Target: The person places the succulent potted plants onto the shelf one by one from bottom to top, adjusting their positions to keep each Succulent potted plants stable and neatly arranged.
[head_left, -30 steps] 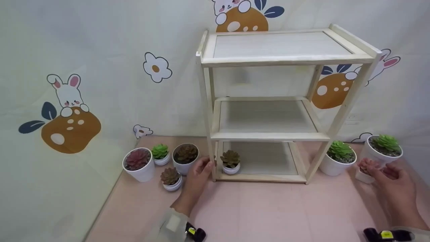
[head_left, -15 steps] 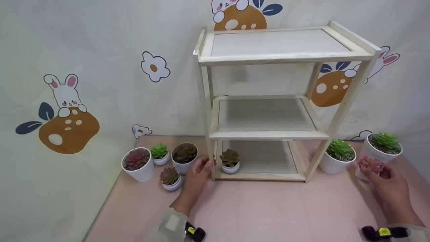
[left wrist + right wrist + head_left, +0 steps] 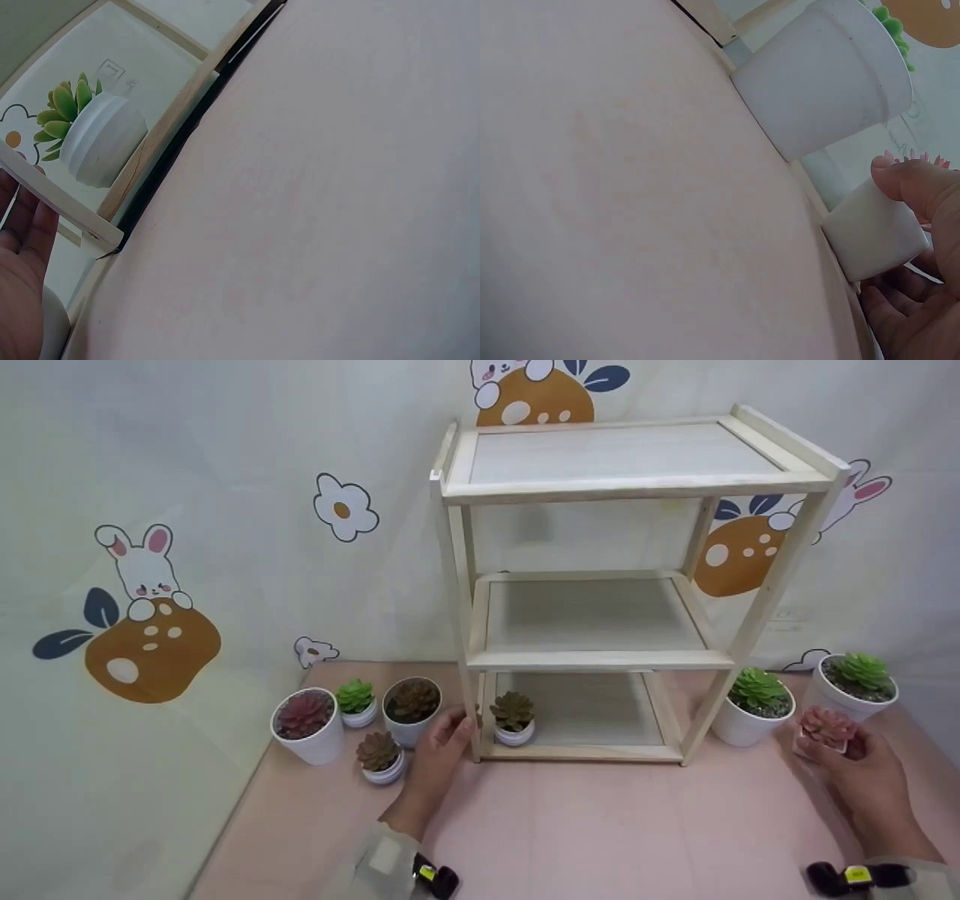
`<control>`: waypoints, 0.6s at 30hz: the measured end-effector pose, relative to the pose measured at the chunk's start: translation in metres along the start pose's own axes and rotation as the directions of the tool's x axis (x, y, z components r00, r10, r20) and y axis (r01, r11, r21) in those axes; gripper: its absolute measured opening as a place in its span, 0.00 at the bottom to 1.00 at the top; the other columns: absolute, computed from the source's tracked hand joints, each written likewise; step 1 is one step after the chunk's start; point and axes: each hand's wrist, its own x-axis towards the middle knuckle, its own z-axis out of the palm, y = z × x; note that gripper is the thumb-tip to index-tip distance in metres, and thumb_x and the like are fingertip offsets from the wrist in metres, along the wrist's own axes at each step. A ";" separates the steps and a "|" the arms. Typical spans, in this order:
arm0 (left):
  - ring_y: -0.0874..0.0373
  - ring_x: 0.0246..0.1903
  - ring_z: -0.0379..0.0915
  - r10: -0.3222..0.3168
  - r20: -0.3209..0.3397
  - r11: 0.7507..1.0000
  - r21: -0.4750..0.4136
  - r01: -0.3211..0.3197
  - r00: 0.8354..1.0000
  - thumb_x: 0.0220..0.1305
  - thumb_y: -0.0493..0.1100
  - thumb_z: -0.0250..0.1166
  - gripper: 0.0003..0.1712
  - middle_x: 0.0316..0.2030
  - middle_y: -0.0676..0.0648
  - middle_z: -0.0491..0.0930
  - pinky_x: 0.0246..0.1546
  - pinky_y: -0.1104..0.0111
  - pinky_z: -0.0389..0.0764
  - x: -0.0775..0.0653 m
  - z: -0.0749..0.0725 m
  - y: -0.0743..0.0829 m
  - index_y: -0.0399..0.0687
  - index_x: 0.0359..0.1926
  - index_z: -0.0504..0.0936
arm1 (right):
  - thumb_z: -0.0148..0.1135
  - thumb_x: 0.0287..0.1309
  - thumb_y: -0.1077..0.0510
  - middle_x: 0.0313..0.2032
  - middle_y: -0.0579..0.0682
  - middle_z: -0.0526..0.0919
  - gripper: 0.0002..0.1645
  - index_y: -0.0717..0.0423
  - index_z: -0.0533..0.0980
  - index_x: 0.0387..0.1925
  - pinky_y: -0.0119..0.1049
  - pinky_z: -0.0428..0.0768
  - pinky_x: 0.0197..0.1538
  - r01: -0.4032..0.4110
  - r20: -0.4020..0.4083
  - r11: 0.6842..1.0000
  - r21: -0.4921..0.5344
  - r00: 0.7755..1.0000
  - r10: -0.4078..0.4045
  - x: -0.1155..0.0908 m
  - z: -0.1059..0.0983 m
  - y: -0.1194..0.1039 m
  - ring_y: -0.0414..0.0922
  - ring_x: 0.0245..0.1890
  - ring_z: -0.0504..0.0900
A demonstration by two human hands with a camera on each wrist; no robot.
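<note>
Pink plant (image 3: 826,725), lower right: your right hand (image 3: 870,776) pinches its pot (image 3: 874,231) | your left hand (image 3: 441,751) grips shelf's (image 3: 600,660) left post (image 3: 467,690) | lower centre: tabletop (image 3: 600,832) spreads between, to shelf edge

The left hand (image 3: 444,744) and right hand (image 3: 870,778) are bare. Toward seven o'clock in the head view, a pale greyish sleeve (image 3: 375,877) bears a lighter squarish patch (image 3: 386,855), beside a black wrist device (image 3: 448,883) with a yellow label (image 3: 427,874); four o'clock shows a similar yellow-labelled black unit (image 3: 889,876) and pale cuff (image 3: 930,877).

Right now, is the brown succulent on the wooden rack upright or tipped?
Upright: the brown succulent faces up, its round white pot base-down on the bottom shelf.
</note>
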 end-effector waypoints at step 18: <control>0.49 0.54 0.72 0.021 0.006 0.999 -0.025 -0.021 1.000 0.70 0.44 0.57 0.23 0.52 0.30 0.75 0.55 0.69 0.72 -0.001 0.001 0.001 0.29 0.57 0.71 | 0.72 0.48 0.41 0.57 0.57 0.68 0.60 0.65 0.51 0.71 0.16 0.69 0.38 0.103 0.020 0.995 0.012 0.994 -0.103 0.000 0.000 0.008 0.32 0.45 0.68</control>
